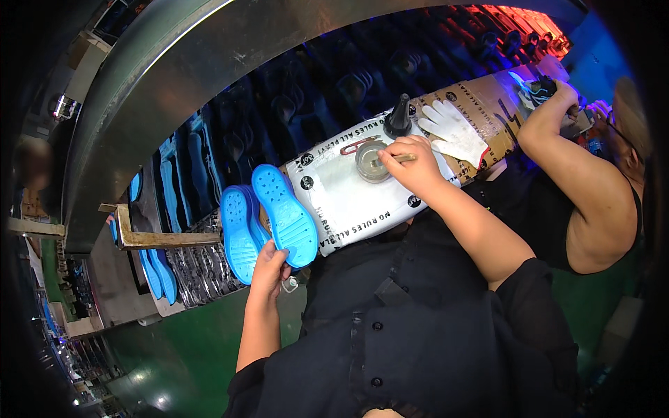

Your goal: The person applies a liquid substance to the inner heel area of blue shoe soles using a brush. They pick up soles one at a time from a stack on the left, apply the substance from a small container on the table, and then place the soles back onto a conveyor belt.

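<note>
A dark buttoned garment point(418, 327) fills the bottom of the view, closest to the camera, with both bare forearms rising out of its sleeves. The left hand point(270, 268) has its fingers curled around the heel ends of two bright blue shoe soles point(268, 219) — a gripping hold, the studded undersides facing up. The soles jut out past the near left corner of a work board point(348, 202) wrapped in white printed plastic sheet. The right hand point(414, 164) sits over the middle of the board, fingers pinched closed on a thin pale stick point(396, 159) whose tip lies in a small round tin point(371, 161). A red paper clip point(357, 145) lies just beside the tin, toward the board's far edge. A black cone-shaped nozzle point(399, 117) stands at that far edge, and a white work glove point(453, 131) lies near it, to the right. Behind the board, rows of dark and blue soles point(188, 174) rest on a conveyor. At the right end, another person's arm point(557, 146) reaches across the board.
</note>
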### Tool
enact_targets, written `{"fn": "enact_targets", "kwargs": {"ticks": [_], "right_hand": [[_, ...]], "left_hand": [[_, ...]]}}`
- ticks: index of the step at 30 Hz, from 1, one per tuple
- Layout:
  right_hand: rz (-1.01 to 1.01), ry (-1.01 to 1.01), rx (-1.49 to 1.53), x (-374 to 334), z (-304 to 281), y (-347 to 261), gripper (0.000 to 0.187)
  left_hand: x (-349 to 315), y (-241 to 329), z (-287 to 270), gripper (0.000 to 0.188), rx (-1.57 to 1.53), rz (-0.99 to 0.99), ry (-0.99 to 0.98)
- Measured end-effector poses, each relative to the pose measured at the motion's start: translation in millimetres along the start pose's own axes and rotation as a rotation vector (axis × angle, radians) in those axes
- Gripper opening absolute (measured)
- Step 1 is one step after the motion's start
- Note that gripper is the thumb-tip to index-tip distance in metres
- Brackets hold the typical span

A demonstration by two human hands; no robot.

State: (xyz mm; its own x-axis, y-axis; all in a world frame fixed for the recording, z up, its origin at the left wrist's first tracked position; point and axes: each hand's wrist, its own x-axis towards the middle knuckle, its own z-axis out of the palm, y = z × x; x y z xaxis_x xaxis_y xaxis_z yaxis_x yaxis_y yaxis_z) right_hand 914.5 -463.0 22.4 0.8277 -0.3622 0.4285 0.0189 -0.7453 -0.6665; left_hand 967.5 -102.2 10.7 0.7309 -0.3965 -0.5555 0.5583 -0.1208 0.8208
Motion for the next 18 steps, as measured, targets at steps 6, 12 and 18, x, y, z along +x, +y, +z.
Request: {"fn": "enact_targets", "kwargs": {"ticks": [6,12,18], "right_hand": [[0.041,0.029,0.088,3.8,-13.6,-7.5,0.019],[-0.049,0.055,0.036,-1.0,-11.4,-1.0,0.022],[0.200,0.110,0.285,-6.5,-24.9,-13.8,0.026]], "left_hand": [[11.3,-9.3,-7.7,0.020,-0.198,-0.118,-0.093],[-4.8,20.1,30.9,0.030,-0.254,0.013,-0.092],[-34.4,35.3,63.4,0.042,0.008,0.316,-0.003]]}}
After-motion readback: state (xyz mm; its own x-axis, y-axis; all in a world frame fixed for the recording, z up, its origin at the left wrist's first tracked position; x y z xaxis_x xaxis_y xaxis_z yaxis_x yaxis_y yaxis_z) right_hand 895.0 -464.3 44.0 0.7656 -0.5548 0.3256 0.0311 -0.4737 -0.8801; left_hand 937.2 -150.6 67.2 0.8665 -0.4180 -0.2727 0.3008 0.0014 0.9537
